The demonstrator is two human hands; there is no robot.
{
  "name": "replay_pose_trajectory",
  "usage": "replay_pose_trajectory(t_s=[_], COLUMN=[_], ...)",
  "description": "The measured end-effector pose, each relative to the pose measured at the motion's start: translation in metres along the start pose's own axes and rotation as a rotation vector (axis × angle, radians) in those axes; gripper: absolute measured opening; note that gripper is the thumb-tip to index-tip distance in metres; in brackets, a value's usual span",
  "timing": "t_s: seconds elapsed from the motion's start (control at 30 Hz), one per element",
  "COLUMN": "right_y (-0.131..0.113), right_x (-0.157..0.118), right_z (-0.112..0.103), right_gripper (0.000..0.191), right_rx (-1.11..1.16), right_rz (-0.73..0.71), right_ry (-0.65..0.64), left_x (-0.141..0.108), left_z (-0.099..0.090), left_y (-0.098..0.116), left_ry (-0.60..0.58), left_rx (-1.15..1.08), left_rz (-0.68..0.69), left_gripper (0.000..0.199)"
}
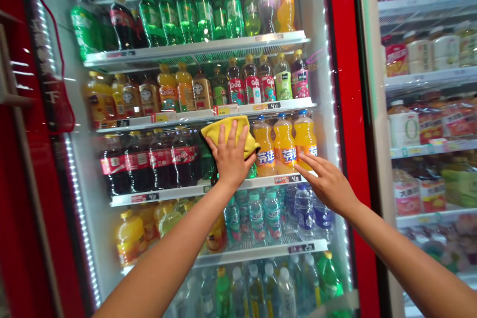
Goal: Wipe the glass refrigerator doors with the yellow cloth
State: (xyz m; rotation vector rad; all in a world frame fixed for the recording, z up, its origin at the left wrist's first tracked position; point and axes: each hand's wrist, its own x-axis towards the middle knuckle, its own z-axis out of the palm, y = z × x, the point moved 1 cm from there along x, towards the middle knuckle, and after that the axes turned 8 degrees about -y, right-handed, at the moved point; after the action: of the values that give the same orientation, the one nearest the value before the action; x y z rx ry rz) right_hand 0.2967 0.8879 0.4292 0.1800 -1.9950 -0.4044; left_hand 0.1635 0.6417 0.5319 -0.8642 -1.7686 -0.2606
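My left hand point(234, 156) presses a folded yellow cloth point(212, 131) with dark edging against the glass door point(316, 84) of a drinks fridge, its fingers spread over the cloth. Part of the third shelf's row is hidden behind that hand. To the right, my right hand point(330, 184) has its fingers stretched out at the glass and holds nothing. Orange soda bottles point(265, 144) with blue caps stand behind the glass, between and behind the two hands.
The door has a red frame point(345, 59). Inside, shelves hold green bottles point(204, 10), juice bottles point(234, 82), cola bottles point(182, 159) and teal bottles point(257, 216). A second fridge with cartons point(404, 124) stands at right.
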Motion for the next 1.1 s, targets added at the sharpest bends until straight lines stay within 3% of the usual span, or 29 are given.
replay_pose_trajectory(t_s=[0.1, 0.17, 0.3, 0.4, 0.47, 0.53, 0.6, 0.73, 0.83, 0.93, 1.1], right_y=[0.01, 0.013, 0.016, 0.018, 0.021, 0.026, 0.031, 0.04, 0.043, 0.045, 0.059], right_x=[-0.003, -0.007, -0.019, -0.025, -0.026, -0.024, -0.021, -0.018, -0.022, -0.033, -0.051], right_z=[-0.002, -0.002, 0.002, 0.002, 0.0, -0.003, -0.005, -0.007, -0.004, -0.001, 0.0], right_gripper=[0.069, 0.066, 0.068, 0.071, 0.07, 0.068, 0.064, 0.057, 0.061, 0.065, 0.068], right_rx=[0.001, -0.008, -0.002, 0.011, 0.009, 0.004, -0.004, -0.009, 0.014, 0.038, 0.065], right_rz=[0.027, 0.026, 0.02, 0.013, -0.002, -0.012, -0.008, 0.033, 0.056, 0.059, 0.048], right_ry=[0.018, 0.022, 0.015, -0.001, -0.006, -0.006, 0.005, 0.029, 0.038, 0.033, 0.006], left_x=[0.032, 0.029, -0.034, -0.088, -0.101, -0.088, -0.051, 0.038, 0.062, 0.034, -0.041], left_z=[0.004, 0.011, 0.03, 0.039, 0.039, 0.035, 0.028, 0.019, 0.024, 0.037, 0.053], left_y=[0.031, 0.049, 0.058, 0.041, 0.03, 0.025, 0.032, 0.073, 0.107, 0.121, 0.102], left_ry=[-0.014, -0.05, -0.174, -0.202, -0.224, -0.231, -0.187, -0.025, -0.051, -0.129, -0.204], left_rx=[-0.011, 0.005, 0.065, 0.101, 0.105, 0.096, 0.06, -0.036, -0.047, -0.017, 0.063], left_rz=[0.038, 0.097, 0.362, 0.607, 0.686, 0.622, 0.461, 0.173, 0.171, 0.304, 0.654], left_gripper=[0.083, 0.081, 0.085, 0.09, 0.09, 0.087, 0.084, 0.082, 0.078, 0.083, 0.094])
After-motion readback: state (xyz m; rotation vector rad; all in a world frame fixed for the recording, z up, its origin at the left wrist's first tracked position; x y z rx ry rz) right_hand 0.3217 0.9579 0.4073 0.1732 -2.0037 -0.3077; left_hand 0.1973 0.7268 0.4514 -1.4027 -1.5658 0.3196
